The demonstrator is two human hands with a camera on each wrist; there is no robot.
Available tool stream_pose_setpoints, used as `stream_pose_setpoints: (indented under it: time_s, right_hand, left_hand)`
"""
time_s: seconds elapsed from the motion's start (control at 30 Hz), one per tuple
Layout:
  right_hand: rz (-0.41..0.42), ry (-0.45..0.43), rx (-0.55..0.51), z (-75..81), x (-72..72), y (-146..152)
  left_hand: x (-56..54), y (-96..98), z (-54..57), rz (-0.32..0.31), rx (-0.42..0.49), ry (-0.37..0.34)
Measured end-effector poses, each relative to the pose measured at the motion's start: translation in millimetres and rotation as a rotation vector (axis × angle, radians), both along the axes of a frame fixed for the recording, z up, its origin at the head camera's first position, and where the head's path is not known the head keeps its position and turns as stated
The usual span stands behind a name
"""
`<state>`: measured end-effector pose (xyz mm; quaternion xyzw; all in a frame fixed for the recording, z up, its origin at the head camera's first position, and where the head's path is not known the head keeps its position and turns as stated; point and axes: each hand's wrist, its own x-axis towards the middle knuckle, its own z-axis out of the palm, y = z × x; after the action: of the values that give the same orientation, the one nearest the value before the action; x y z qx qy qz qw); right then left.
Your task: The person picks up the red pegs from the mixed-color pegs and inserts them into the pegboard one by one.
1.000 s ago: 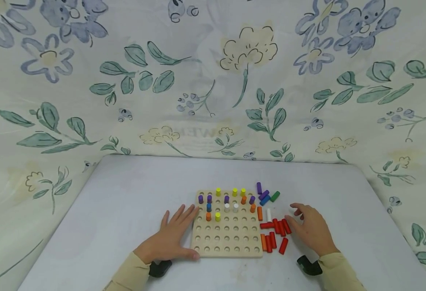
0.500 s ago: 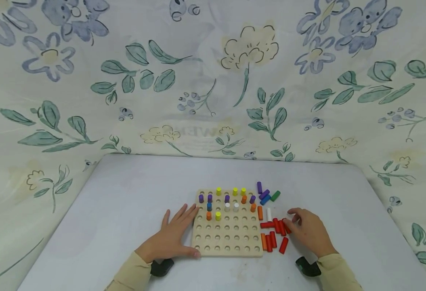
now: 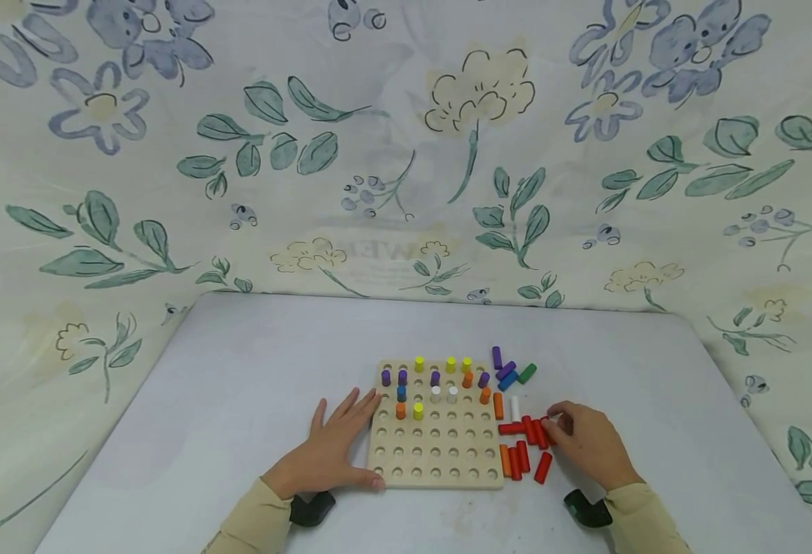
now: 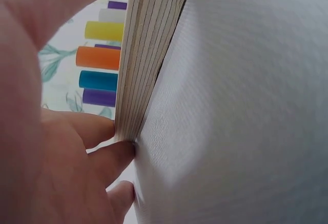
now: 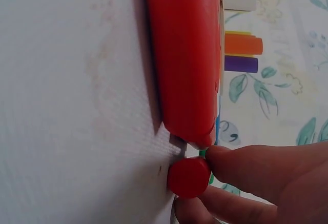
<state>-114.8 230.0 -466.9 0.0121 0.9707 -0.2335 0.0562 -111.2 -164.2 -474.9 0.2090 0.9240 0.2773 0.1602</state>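
Note:
A wooden pegboard [image 3: 435, 462] with rows of round holes lies on the table, its far rows partly filled with upright coloured pegs. My left hand [image 3: 329, 454] is spread along the board's left side, fingers straight and fingertips against the edge; the left wrist view shows them at the layered plywood side [image 4: 148, 44]. To the right of the board, my right hand [image 3: 589, 442] pinches a red peg [image 5: 189, 178] between thumb and fingers, at the right end of a cluster of red pegs [image 3: 530, 431]. Another red peg [image 5: 187, 49] fills the upper part of the right wrist view.
Purple, blue and green pegs [image 3: 527, 373] lie beyond the board's far right corner. A white peg [image 3: 514, 408] and an orange peg [image 3: 499, 405] lie beside its right edge. Closer to me are an orange peg [image 3: 506, 460] and several red ones. A floral cloth [image 3: 406, 154] hangs behind the table.
My right hand has moved slightly left and down onto the rightmost red peg of the cluster, and its thumb and fingers have closed on it. The left hand stays at the board's edge.

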Motion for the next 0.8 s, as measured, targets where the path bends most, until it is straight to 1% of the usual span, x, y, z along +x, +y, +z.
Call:
stream_pose_setpoints:
  time_s: [0.2, 0.4, 0.6, 0.8]
  right_hand:
    - [-0.014, -0.002, -0.003, 1.3, 0.9, -1.0]
    - [-0.025, -0.004, -0.011, 1.8, 0.9, 0.4]
    - [-0.03, 0.006, -0.031, 2.8, -0.3, 0.3]
    - [-0.041, 0.019, -0.051, 4.7, -0.3, -0.2]
  left_hand:
    - [-0.5, -1.4, -2.6, -0.006, -0.007, -0.003]
    - [0.0, -2.3, -2.3, -0.025, 0.028, -0.005]
    - [1.5, -2.7, -0.1, -0.018, 0.027, -0.015]
    - [1.5, -2.8, -2.7, -0.023, 0.03, -0.019]
